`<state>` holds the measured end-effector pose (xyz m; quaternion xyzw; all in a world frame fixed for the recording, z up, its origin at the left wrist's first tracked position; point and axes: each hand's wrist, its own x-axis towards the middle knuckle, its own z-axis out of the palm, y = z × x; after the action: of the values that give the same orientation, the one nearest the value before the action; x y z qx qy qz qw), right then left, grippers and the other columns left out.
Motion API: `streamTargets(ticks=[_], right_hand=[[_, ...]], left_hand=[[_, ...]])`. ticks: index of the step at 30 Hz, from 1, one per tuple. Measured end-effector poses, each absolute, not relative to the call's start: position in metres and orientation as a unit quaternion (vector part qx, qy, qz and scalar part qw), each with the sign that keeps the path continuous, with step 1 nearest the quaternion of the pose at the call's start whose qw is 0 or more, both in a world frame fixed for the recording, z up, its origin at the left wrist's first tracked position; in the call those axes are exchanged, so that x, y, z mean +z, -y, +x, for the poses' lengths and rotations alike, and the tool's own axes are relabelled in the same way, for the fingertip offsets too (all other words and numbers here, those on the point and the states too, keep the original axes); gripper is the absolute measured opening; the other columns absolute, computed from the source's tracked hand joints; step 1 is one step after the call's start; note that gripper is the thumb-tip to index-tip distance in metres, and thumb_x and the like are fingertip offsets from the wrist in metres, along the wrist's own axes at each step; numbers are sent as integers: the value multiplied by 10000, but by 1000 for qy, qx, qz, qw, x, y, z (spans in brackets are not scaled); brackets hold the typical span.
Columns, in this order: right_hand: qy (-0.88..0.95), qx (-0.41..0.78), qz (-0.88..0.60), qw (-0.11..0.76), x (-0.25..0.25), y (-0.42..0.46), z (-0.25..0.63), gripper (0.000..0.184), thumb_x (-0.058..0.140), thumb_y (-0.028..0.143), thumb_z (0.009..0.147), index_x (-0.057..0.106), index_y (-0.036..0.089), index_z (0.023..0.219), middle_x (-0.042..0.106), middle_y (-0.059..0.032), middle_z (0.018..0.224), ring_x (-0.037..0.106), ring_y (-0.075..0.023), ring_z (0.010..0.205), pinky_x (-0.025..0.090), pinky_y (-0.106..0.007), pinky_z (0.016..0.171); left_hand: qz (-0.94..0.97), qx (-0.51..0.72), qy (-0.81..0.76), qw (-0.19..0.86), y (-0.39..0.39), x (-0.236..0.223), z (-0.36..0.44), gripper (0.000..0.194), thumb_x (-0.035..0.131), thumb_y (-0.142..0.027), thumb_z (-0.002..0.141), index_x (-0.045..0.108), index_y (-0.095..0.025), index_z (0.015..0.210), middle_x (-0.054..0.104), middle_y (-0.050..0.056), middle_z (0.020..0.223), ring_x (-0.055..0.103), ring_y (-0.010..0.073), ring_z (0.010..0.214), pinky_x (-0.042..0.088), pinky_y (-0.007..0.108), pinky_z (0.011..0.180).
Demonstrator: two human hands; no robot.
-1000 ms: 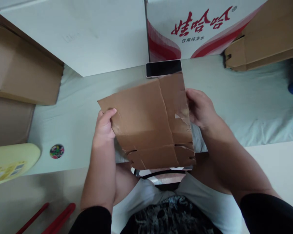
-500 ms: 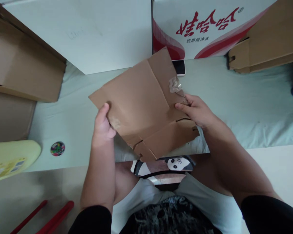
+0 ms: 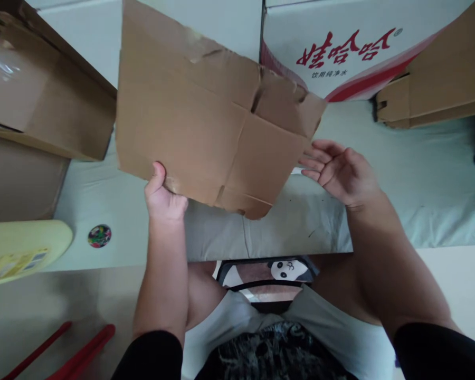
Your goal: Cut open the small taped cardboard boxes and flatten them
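A creased brown piece of cardboard (image 3: 182, 105), with slits and torn edges, is held up tilted above the cloth-covered surface. My left hand (image 3: 164, 192) grips its lower left edge, thumb on the near face and the other fingers hidden behind. Beside its right corner is my right hand (image 3: 336, 171), palm turned up and fingers spread. Whether those fingertips touch the cardboard I cannot tell.
A white box with red lettering (image 3: 348, 53) stands at the back. Brown cartons flank the surface, one at left (image 3: 63, 95) and one at right (image 3: 447, 68). A pale yellow bottle (image 3: 27, 237) lies left, near a round colourful disc (image 3: 100, 236).
The cardboard has been turned over and now reaches further up and left. My right hand has let go of its edge and opened. My left hand still holds on.
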<state>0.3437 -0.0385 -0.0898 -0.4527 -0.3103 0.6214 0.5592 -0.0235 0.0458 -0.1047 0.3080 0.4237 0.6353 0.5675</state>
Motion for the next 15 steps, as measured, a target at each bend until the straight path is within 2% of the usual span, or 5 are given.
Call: streamTargets(ticks=[1, 4, 7, 11, 15], right_hand=[[325, 623, -445, 555, -92, 39, 339, 585, 924, 697, 651, 784, 327, 1082, 805, -6, 1104, 771, -220, 990, 653, -365, 842], [368, 630, -449, 516, -105, 43, 319, 585, 940, 663, 654, 757, 307, 1080, 803, -30, 1042, 775, -256, 959, 647, -472, 923], [401, 585, -495, 502, -123, 46, 306, 612, 961, 656, 625, 754, 273, 1056, 807, -56, 1088, 750, -305, 1137, 568, -543, 1124], [424, 501, -529, 538, -131, 50, 308, 643, 920, 713, 658, 749, 278, 1098, 800, -68, 1147, 693, -326, 1284, 468, -581, 1247], [401, 442, -514, 615, -107, 48, 315, 660, 932, 658, 679, 721, 287, 1183, 763, -90, 1262, 652, -337, 1373, 480, -605, 1245]], left_hand=[[303, 641, -415, 570, -46, -106, -20, 275, 847, -476, 875, 749, -226, 930, 822, 59, 1184, 601, 294, 1476, 562, 392, 1194], [297, 634, -392, 597, -43, -108, -6, 318, 886, -480, 837, 743, -210, 928, 822, 58, 1144, 653, 287, 1413, 552, 370, 1198], [298, 611, -384, 625, -35, -104, 3, 338, 927, -463, 782, 757, -212, 930, 825, 53, 1105, 710, 285, 1320, 573, 369, 1166], [304, 607, -351, 645, -25, -88, 4, 305, 891, -491, 786, 761, -242, 906, 820, 43, 1127, 742, 270, 1220, 637, 361, 1022], [246, 589, -346, 687, -25, -79, 0, 237, 768, -477, 853, 784, -295, 1004, 821, 5, 1108, 777, 218, 1056, 666, 321, 857]])
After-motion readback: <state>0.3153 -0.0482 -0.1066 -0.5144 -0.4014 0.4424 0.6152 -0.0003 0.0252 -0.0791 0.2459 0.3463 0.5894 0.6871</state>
